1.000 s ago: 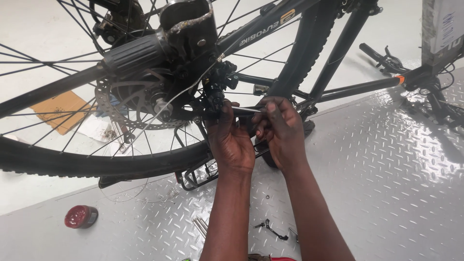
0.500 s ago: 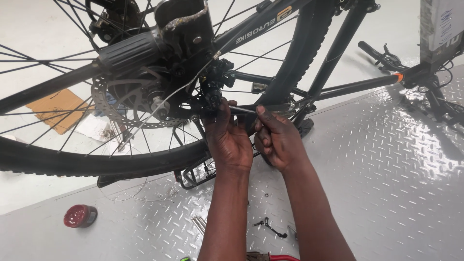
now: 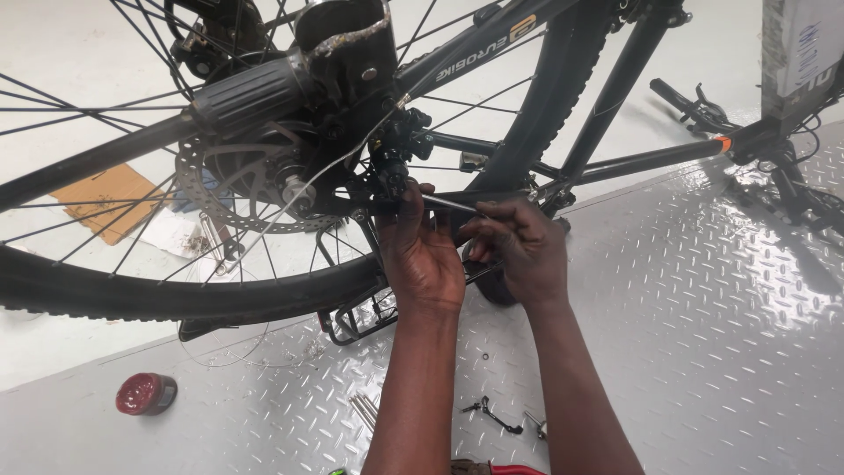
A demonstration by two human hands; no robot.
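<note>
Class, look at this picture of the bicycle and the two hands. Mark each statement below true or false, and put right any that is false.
1. Both hands are at the bicycle's brake caliper beside the disc rotor. True.
2. The right hand holds a thin silver tool. True.
3. The left hand rests flat on the floor. False: it is raised at the caliper, by the wheel hub.
4. A red, round object lies on the metal tread plate floor. True.
5. The tyre has been taken off the wheel. False: the black tyre sits on the rim.
6. A piece of cardboard leans on the right hand. False: it lies on the floor behind the spokes.
</note>
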